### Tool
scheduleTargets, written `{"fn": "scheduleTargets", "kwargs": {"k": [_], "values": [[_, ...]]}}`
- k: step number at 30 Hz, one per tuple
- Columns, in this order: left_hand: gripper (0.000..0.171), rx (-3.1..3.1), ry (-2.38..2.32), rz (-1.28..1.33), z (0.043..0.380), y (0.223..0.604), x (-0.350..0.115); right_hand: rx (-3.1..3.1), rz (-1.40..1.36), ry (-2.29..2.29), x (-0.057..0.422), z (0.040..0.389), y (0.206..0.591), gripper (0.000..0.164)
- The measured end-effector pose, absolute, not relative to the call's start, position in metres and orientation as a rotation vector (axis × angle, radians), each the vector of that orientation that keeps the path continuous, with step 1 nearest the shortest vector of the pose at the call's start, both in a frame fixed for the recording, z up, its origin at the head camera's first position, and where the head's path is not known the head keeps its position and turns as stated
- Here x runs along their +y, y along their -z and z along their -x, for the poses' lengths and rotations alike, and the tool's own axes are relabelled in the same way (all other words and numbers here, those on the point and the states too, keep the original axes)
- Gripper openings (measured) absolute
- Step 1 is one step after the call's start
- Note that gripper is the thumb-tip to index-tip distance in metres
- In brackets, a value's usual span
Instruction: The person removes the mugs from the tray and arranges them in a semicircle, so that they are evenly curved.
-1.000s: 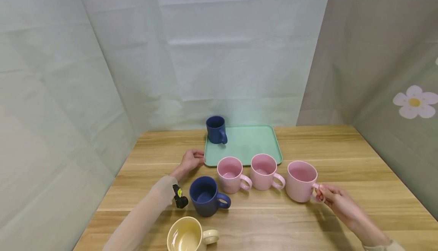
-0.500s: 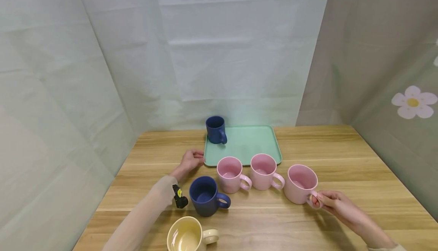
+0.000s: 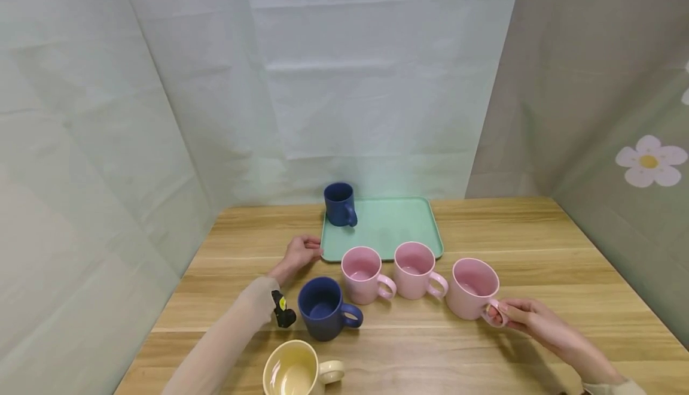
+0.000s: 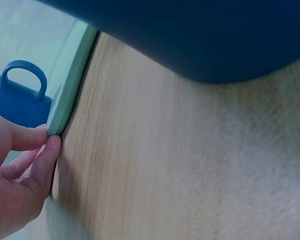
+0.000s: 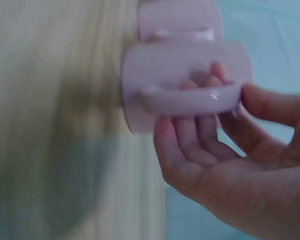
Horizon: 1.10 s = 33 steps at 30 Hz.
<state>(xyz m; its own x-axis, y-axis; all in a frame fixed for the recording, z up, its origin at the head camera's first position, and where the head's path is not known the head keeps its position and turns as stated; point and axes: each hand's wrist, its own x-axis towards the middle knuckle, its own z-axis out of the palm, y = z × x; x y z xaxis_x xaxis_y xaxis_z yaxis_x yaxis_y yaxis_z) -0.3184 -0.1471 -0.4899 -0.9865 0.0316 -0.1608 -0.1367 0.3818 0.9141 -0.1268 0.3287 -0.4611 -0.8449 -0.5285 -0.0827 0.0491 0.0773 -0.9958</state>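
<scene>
My right hand [image 3: 538, 326] holds the rightmost pink mug [image 3: 467, 299] by its handle. In the right wrist view several fingers curl through that handle [image 5: 195, 101], with the thumb at its upper end. The mug is upright near a second pink mug [image 3: 411, 278]; whether its base touches the table I cannot tell. My left hand [image 3: 300, 252] pinches the near left corner of the green tray [image 3: 395, 221] between thumb and fingers, as the left wrist view shows at the tray's rim [image 4: 65, 107]. A dark blue mug [image 3: 338, 208] stands on the tray's left side.
A third pink mug [image 3: 359, 287] stands before the tray. A second dark blue mug [image 3: 322, 320] is close to my left wrist, and a yellow mug [image 3: 287, 374] is nearer the front. Pale cloth [image 3: 366, 84] hangs behind the wooden table [image 3: 538, 245].
The right hand and its pink mug have shifted slightly left and toward me, closer to the middle pink mug. My left hand and the tray stay in place.
</scene>
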Motion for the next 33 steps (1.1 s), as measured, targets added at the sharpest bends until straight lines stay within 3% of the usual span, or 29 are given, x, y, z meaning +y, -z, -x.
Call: {"fn": "scheduleTargets", "kwargs": {"k": [7, 18, 33], "values": [[0.031, 2.457, -1.707, 0.094, 0.320, 0.492, -0.147, 2.229, 0.336, 1.488, 0.334, 0.129, 0.442, 0.045], [0.030, 2.487, -1.669, 0.091, 0.320, 0.492, -0.147, 2.646, 0.234, 1.219, 0.330, 0.146, 0.396, 0.042], [0.030, 2.488, -1.669, 0.087, 0.318, 0.492, -0.148, 2.609, 0.251, 1.377, 0.284, 0.185, 0.361, 0.045]]}}
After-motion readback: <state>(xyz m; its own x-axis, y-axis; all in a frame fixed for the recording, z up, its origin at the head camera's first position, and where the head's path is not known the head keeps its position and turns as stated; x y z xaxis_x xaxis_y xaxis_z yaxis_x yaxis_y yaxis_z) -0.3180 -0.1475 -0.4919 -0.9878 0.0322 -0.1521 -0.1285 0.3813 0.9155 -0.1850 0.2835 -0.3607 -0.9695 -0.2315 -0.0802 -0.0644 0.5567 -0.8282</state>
